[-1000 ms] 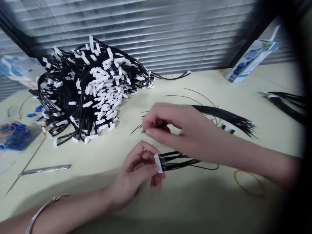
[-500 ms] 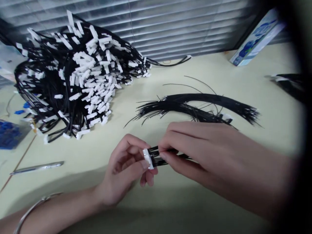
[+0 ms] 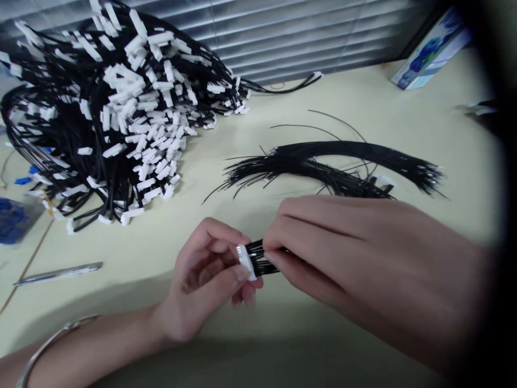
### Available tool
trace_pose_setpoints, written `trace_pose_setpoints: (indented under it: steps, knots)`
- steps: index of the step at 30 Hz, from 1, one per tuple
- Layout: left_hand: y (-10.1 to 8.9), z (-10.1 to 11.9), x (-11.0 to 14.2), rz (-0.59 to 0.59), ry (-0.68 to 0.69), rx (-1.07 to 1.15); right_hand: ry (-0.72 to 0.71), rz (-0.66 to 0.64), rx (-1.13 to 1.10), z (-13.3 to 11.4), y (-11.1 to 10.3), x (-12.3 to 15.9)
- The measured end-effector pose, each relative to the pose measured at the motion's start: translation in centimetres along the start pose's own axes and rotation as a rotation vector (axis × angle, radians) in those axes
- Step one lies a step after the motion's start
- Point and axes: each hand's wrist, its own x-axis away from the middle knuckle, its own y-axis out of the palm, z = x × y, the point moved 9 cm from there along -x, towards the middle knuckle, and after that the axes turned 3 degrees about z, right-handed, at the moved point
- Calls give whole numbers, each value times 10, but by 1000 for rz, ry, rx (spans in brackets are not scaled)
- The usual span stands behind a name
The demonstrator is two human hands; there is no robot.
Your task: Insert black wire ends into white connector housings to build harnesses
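Observation:
Between the thumb and fingers of my left hand (image 3: pixel 210 280) is a white plastic connector housing (image 3: pixel 245 262), tilted slightly. Several black wires (image 3: pixel 264 267) run out of its right side. My right hand (image 3: pixel 323 242) is closed just to the right of the housing, its thumb and forefinger pinching a black wire close to the connector. The pinched wire's tip shows a small bright end near the housing; whether it is inside cannot be made out. The right palm hides where the wires lead.
Behind my hands lie loose bundles of black wires (image 3: pixel 335 161). A large heap of black cables with white connectors (image 3: pixel 153 124) fills the back left. A silver pen (image 3: pixel 58 274), a bag of blue parts (image 3: pixel 14 221) and a printed carton (image 3: pixel 430 51) also lie around, before window blinds (image 3: pixel 299 32).
The camera view has shifted a little, so the heap looks nearer and higher. Both hands keep their grips, with the right fingers still close to the housing.

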Motion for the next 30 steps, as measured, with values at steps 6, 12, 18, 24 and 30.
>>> trace_pose_setpoints:
  steps: [6, 12, 18, 24, 30]
  knots:
    - [0, 0, 1, 12, -23, -15, -23, -3, 7, -3, 2, 1]
    - [0, 1, 0, 8, -4, -36, -54, 7, 16, -5, 1, -2]
    - [0, 1, -2, 10, 4, -64, -78, -12, -11, -8, 4, 1]
    - [1, 3, 0, 26, 17, -104, -44, 22, -26, -6, 3, -2]
    - [-2, 0, 1, 55, -9, -132, -57, -37, -68, -6, 11, 0]
